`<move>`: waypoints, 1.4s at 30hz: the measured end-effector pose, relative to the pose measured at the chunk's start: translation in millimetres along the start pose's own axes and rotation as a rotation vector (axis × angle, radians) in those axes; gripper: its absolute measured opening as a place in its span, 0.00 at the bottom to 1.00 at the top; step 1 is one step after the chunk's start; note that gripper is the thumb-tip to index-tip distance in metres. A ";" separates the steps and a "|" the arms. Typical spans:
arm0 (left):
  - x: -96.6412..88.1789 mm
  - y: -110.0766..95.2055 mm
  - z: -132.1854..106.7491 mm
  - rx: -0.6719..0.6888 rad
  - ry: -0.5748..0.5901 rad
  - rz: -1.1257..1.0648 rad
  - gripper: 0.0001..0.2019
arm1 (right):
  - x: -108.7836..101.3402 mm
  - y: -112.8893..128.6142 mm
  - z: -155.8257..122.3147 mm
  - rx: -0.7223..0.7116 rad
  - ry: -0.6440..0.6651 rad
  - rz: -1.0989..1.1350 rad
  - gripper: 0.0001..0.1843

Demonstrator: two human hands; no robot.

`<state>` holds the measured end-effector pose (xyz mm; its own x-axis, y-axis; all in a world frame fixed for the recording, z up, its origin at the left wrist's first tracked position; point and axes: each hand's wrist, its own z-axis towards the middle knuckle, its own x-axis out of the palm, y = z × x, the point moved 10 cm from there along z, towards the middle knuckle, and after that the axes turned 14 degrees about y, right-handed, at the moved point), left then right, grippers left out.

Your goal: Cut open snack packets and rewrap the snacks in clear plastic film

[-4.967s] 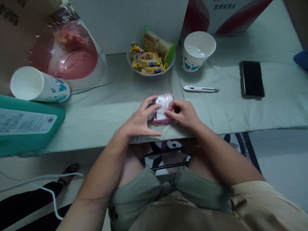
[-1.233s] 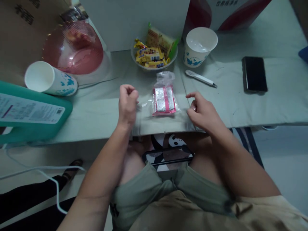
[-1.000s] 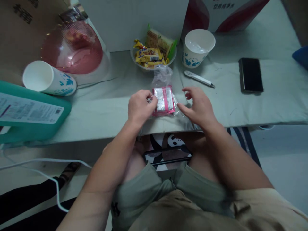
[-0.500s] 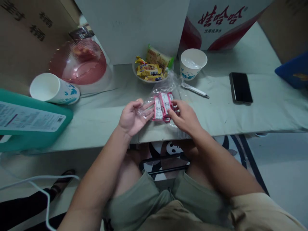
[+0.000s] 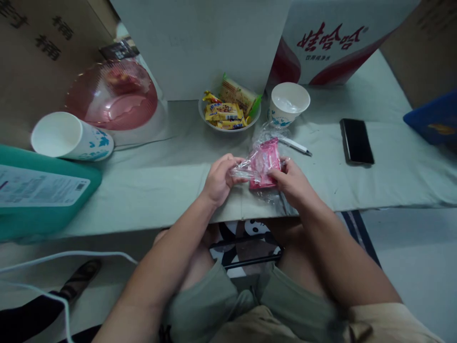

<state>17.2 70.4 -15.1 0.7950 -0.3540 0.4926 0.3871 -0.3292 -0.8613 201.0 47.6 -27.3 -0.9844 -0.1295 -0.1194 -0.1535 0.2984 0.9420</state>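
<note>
Surface (image 5: 171, 209): pale, cloth-covered.
Pink bowl (image 5: 144, 109): 10 o'clock of the pink packet (image 5: 264, 159); reddish contents (image 5: 123, 81) unclear.
Snack bowl (image 5: 232, 130): 11 o'clock; yellow packets (image 5: 224, 112), one green-ended pack (image 5: 236, 94).
Upright paper cup (image 5: 282, 115): 1 o'clock; something clear inside.
Right hand (image 5: 295, 182): 4 o'clock, grip grasping the packet's edge.
Left hand (image 5: 218, 180): 8 o'clock, grip pinching clear film (image 5: 246, 174).
Pink packet: between both hands, near the surface's front edge; best kept steady.
Clear film: partly around it; I'd draw it aside slowly, lest it tear.

packet (image 5: 264, 164): pink | cups (image 5: 281, 116): white (blue leaf print) | container (image 5: 44, 190): teal
</note>
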 end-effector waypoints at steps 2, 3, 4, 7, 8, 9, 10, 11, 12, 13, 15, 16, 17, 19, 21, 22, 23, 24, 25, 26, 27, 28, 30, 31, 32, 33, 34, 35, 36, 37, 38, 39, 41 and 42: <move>3.5 -2.7 -1.2 0.055 -0.011 0.126 0.20 | 0.2 -4.2 4.8 -0.013 -0.057 0.017 0.25; 6.7 -4.0 -3.0 0.074 -0.003 0.185 0.21 | 1.3 -4.8 7.0 -0.026 -0.082 0.010 0.25; 10.5 -4.5 -5.2 0.084 0.012 0.228 0.22 | 3.0 -4.8 8.8 -0.042 -0.102 0.010 0.26; 21.6 -4.0 -13.7 0.063 0.084 0.223 0.22 | 9.0 -4.0 11.8 -0.082 -0.144 0.058 0.27; 24.7 -4.6 -17.1 0.049 0.111 0.188 0.22 | 10.7 -4.1 12.2 -0.089 -0.153 0.092 0.27; 26.9 -5.6 -20.6 0.029 0.133 0.143 0.23 | 12.1 -4.4 12.7 -0.092 -0.160 0.130 0.28; 28.2 -6.8 -24.1 0.006 0.150 0.090 0.24 | 13.4 -4.5 13.2 -0.092 -0.160 0.165 0.28; 28.2 -8.3 -27.3 -0.020 0.159 0.031 0.24 | 13.8 -4.1 13.8 -0.092 -0.161 0.195 0.29; 26.7 -10.1 -30.1 -0.042 0.161 -0.030 0.24 | 13.0 -3.5 14.0 -0.090 -0.163 0.220 0.29; 23.3 -12.6 -32.1 -0.055 0.151 -0.089 0.24 | 10.9 -2.9 13.9 -0.084 -0.168 0.239 0.29; 9.2 -19.1 -33.0 -0.039 0.086 -0.188 0.22 | 3.1 -1.8 10.9 -0.056 -0.185 0.256 0.29; -1.4 -22.1 -32.2 -0.014 0.029 -0.221 0.21 | -2.2 -1.3 7.6 -0.030 -0.192 0.248 0.29; -13.6 -23.9 -31.2 0.013 -0.041 -0.245 0.20 | -7.7 -0.5 2.8 0.002 -0.189 0.225 0.29; -38.3 -23.3 -29.2 0.053 -0.193 -0.264 0.19 | -18.4 2.3 -11.1 0.079 -0.144 0.148 0.28; -56.0 -19.2 -26.9 0.065 -0.311 -0.262 0.17 | -29.0 5.5 -31.1 0.164 -0.056 0.069 0.28; -61.0 -17.0 -25.3 0.063 -0.346 -0.260 0.17 | -35.9 8.6 -42.7 0.197 -0.016 0.024 0.28; -63.7 -15.2 -23.5 0.060 -0.367 -0.260 0.16 | -43.2 14.5 -53.9 0.211 0.025 -0.041 0.29; -64.1 -13.9 -21.4 0.055 -0.375 -0.263 0.16 | -50.3 22.1 -63.8 0.213 0.064 -0.104 0.30; -63.0 -13.0 -19.4 0.049 -0.376 -0.271 0.16 | -59.0 33.0 -71.6 0.188 0.070 -0.142 0.29; -60.8 -12.3 -17.5 0.041 -0.373 -0.281 0.15 | -67.2 47.4 -76.0 0.136 0.059 -0.155 0.28; -57.9 -11.7 -15.6 0.031 -0.366 -0.292 0.15 | -75.5 65.1 -76.9 0.062 0.016 -0.149 0.25; -54.8 -11.5 -13.8 0.022 -0.358 -0.302 0.15 | -81.9 85.0 -73.9 -0.023 -0.041 -0.142 0.23; -49.7 -11.2 -10.9 0.007 -0.350 -0.319 0.15 | -83.9 127.9 -55.7 -0.202 -0.157 -0.163 0.21; -48.0 -10.9 -9.8 0.000 -0.351 -0.328 0.15 | -79.2 151.3 -41.9 -0.313 -0.211 -0.188 0.20; -46.9 -10.3 -8.9 -0.007 -0.353 -0.337 0.15 | -70.2 172.2 -24.7 -0.410 -0.245 -0.213 0.20; -46.4 -9.5 -8.3 -0.015 -0.357 -0.348 0.14 | -60.8 191.3 -7.2 -0.508 -0.292 -0.238 0.20; -46.3 -8.7 -7.7 -0.023 -0.359 -0.357 0.14 | -46.8 204.2 15.6 -0.550 -0.280 -0.274 0.22; -46.4 -8.2 -7.2 -0.029 -0.359 -0.362 0.14 | -33.6 213.7 38.3 -0.576 -0.266 -0.311 0.25; -46.9 -8.3 -6.8 -0.031 -0.357 -0.364 0.14 | -19.4 219.3 61.4 -0.568 -0.230 -0.388 0.26; -47.7 -8.8 -6.4 -0.030 -0.355 -0.362 0.14 | -4.6 220.9 83.5 -0.535 -0.176 -0.514 0.23; -48.5 -9.4 -6.1 -0.029 -0.352 -0.362 0.14 | 9.9 216.8 104.5 -0.467 -0.097 -0.666 0.18; -49.4 -10.1 -5.7 -0.028 -0.349 -0.364 0.14 | 20.9 209.4 121.2 -0.398 -0.021 -0.812 0.13; -50.7 -11.1 -5.0 -0.026 -0.342 -0.373 0.14 | 32.1 195.4 139.8 -0.326 0.083 -1.025 0.07; -51.1 -11.6 -4.6 -0.025 -0.337 -0.378 0.14 | 33.9 192.7 142.5 -0.337 0.099 -1.079 0.08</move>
<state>-30.1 88.3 -29.7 0.7099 0.0946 0.6979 0.6685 -0.4022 -0.6255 125.8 235.5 105.5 -0.3385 -0.2431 -0.9090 -0.8719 -0.2821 0.4002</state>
